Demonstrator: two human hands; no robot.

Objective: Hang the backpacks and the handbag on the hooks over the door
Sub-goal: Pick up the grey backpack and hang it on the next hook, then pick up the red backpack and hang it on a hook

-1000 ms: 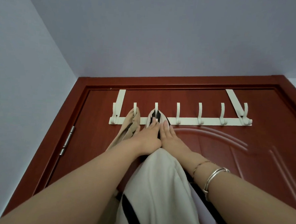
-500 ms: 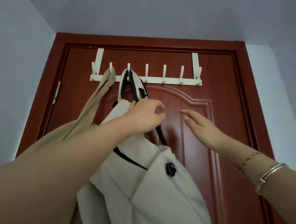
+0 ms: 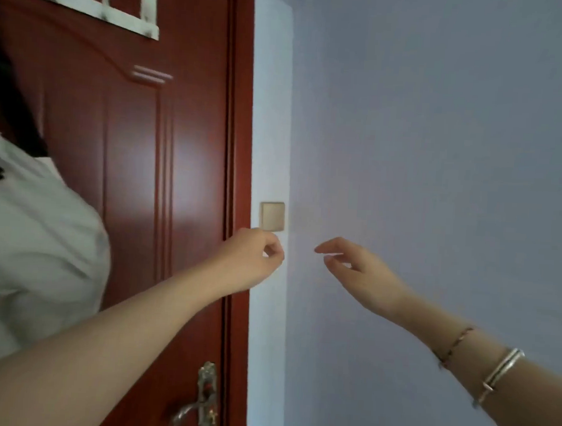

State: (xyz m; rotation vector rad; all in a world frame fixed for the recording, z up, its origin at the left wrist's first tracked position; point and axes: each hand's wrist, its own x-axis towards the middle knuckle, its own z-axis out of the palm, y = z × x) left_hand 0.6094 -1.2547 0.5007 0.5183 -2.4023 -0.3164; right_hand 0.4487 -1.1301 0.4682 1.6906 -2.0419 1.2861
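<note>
While the white backpack (image 3: 34, 232) hangs on the door (image 3: 139, 159), both hands' grips hold nothing beside a wall switch (image 3: 272, 216).

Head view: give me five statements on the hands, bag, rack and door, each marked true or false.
1. Left hand grips the white bag. False: it holds nothing and is clear of the bag.
2. Right hand is empty, fingers relaxed. True.
3. The rack sits at the door's top. True.
4. The switch is mounted on the door. False: it is on the wall beside the frame.
5. The handle is low on the door. True.
</note>
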